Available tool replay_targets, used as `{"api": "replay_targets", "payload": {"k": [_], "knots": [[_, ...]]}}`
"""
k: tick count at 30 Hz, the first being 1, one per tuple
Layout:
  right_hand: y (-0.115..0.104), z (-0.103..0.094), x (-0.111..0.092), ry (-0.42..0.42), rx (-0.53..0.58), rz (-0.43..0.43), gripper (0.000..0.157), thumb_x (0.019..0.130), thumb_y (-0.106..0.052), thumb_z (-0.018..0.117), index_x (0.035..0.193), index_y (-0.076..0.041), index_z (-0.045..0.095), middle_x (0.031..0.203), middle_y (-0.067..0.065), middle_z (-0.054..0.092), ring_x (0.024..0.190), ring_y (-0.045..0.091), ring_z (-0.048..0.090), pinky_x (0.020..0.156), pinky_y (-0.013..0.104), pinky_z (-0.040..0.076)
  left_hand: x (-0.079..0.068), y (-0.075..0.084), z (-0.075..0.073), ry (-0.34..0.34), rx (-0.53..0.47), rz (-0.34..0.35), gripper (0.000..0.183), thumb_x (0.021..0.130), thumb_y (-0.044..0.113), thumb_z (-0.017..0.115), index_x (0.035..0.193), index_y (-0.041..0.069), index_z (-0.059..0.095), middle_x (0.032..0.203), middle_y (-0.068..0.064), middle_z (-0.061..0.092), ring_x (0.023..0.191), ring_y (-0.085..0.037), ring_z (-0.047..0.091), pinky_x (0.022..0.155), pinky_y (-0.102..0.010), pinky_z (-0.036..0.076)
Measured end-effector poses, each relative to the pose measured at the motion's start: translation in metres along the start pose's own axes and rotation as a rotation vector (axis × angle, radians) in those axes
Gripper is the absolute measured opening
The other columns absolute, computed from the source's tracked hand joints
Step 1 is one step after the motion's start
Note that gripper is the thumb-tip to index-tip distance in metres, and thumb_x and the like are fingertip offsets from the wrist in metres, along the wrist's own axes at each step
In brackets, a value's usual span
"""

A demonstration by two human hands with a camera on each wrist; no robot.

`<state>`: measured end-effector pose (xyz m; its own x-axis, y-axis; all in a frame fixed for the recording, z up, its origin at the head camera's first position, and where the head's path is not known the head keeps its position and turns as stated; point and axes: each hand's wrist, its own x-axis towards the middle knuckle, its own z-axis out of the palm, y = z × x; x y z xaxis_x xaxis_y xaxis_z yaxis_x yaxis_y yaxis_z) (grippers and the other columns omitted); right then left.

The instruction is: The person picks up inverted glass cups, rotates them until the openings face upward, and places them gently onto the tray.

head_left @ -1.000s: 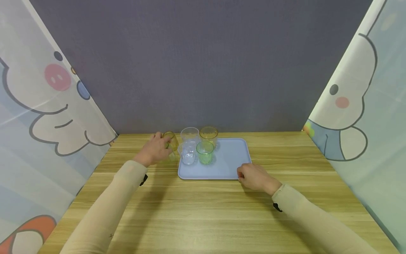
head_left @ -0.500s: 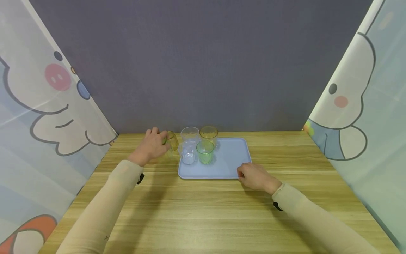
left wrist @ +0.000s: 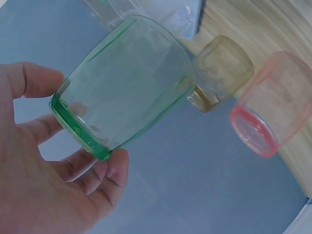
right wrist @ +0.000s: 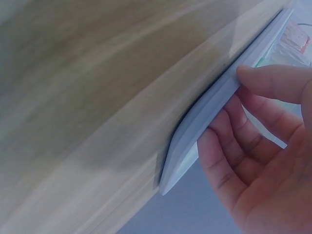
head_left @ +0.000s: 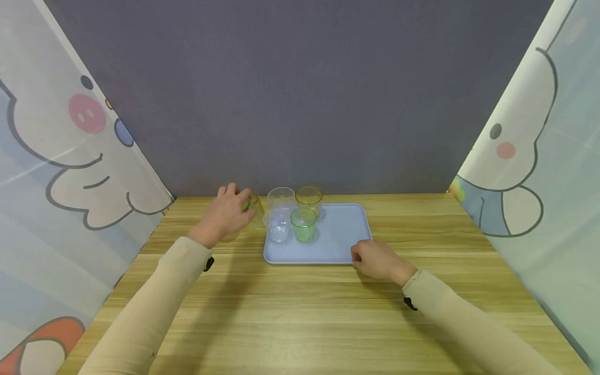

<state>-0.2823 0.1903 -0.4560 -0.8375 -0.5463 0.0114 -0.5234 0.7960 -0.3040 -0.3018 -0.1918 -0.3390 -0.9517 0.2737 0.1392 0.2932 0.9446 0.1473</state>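
My left hand point(head_left: 222, 216) pinches a green transparent cup point(left wrist: 126, 83) by its thick base, fingertips around the bottom and the mouth pointing down toward the table. Beside it in the left wrist view, an amber cup point(left wrist: 224, 70) and a pink cup point(left wrist: 278, 95) stand bottom-up on the wood. The pink one is mostly hidden behind my hand in the head view. My right hand point(head_left: 379, 260) grips the near right corner area of a light blue tray point(head_left: 342, 229), thumb outside its rim point(right wrist: 207, 112) and fingers inside.
Upright cups stand on the tray's left half: a rear clear cup point(head_left: 281, 197), a front clear cup point(head_left: 277, 232), an amber-rimmed cup point(head_left: 309, 197) and a light green cup point(head_left: 303, 229). A dark grey panel point(head_left: 309, 99) rises behind the wooden table point(head_left: 300, 317).
My left hand has moved slightly left and up, raising the green cup, which now overlaps the amber cup in the head view. My right hand and the tray have stayed in place.
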Motion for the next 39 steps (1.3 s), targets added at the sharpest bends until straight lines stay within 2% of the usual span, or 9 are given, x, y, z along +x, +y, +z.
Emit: {"api": "replay_targets", "payload": {"k": [7,16,28,39], "knots": [[-0.001,-0.002,-0.001,-0.018,0.031,0.000,0.019,0.091,-0.012,0.074,0.076,-0.018,0.065,0.073,-0.008,0.057,0.063,0.010,0.049,0.056,0.030,0.043,-0.002,0.010,-0.003,0.049,-0.041,0.033,0.039,0.097,0.030,0.047,0.127,0.007,0.058,0.118,-0.019,0.046,0.103,-0.039,0.040,0.084,-0.051,0.041],[-0.002,-0.006,0.001,-0.001,0.063,-0.004,0.018,0.093,-0.012,0.069,0.076,-0.017,0.066,0.072,-0.008,0.056,0.062,0.010,0.049,0.056,0.031,0.042,-0.002,0.018,-0.003,0.119,-0.087,0.052,0.039,0.096,0.030,0.048,0.126,0.007,0.057,0.121,-0.018,0.046,0.103,-0.035,0.040,0.083,-0.049,0.041],[0.002,-0.010,0.003,0.033,0.109,-0.033,0.017,0.094,-0.011,0.065,0.078,-0.017,0.066,0.072,-0.008,0.057,0.065,0.010,0.049,0.060,0.031,0.044,-0.004,0.024,0.002,0.153,-0.157,0.094,0.043,0.092,0.025,0.050,0.131,0.008,0.058,0.126,-0.019,0.046,0.107,-0.036,0.042,0.085,-0.051,0.042],[0.002,-0.013,0.005,0.100,0.151,-0.041,0.006,0.094,-0.012,0.067,0.089,-0.014,0.070,0.077,-0.007,0.057,0.070,0.009,0.052,0.064,0.031,0.046,-0.005,0.029,0.006,0.163,-0.197,0.115,0.045,0.091,0.024,0.050,0.133,0.009,0.057,0.129,-0.019,0.046,0.113,-0.037,0.043,0.084,-0.053,0.045]]}}
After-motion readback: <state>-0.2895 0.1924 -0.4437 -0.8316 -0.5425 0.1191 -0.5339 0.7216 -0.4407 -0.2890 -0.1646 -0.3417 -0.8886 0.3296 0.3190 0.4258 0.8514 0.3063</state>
